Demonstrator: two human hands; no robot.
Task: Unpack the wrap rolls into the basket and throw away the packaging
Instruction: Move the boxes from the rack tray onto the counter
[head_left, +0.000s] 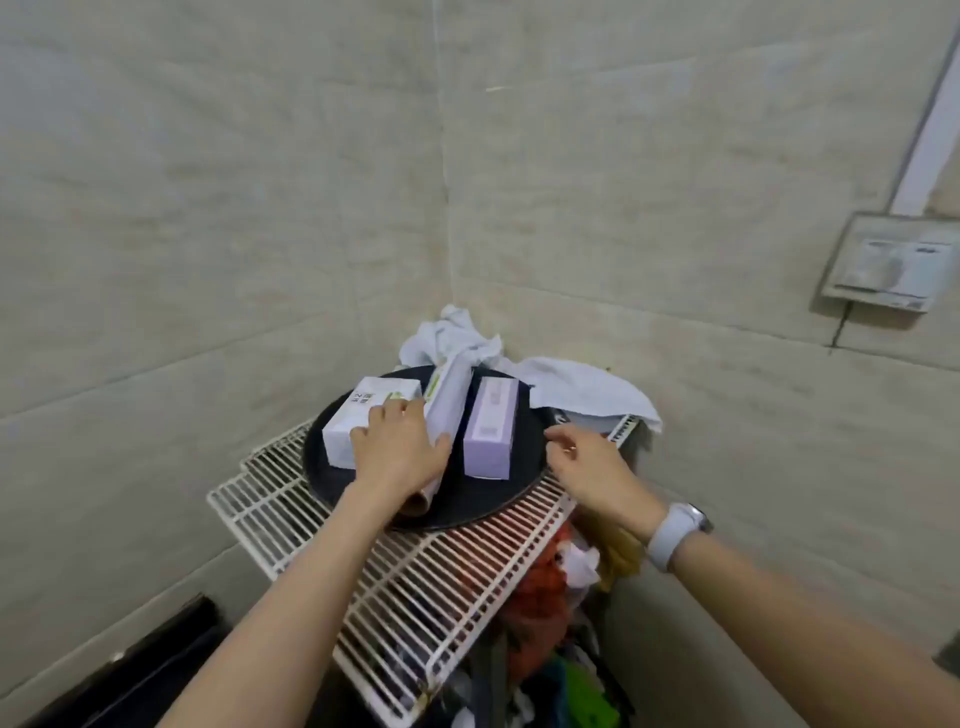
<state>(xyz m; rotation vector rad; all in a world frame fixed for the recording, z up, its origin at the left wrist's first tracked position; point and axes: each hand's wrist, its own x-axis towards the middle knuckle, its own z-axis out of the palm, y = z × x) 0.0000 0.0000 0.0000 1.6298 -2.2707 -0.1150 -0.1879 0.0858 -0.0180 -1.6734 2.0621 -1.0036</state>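
A black round tray (488, 493) sits on a white wire rack (415, 587). It carries a white box (363, 410) at the left, an unboxed lavender wrap roll (449, 395) in the middle and a purple box (491, 426) at the right. My left hand (397, 449) lies on top of the roll and the near end of the white box, fingers spread, thumb against the roll. The roll's cardboard core (415, 505) pokes out under my wrist. My right hand (584, 460) is at the tray's right rim, its fingers curled onto the edge. No basket is in sight.
A crumpled white cloth (566, 384) lies behind the tray in the tiled corner. Under the rack hang colourful bags and wrappers (550, 597). A dark object (130, 670) sits low at the left. A wall box (883, 265) is mounted at the right.
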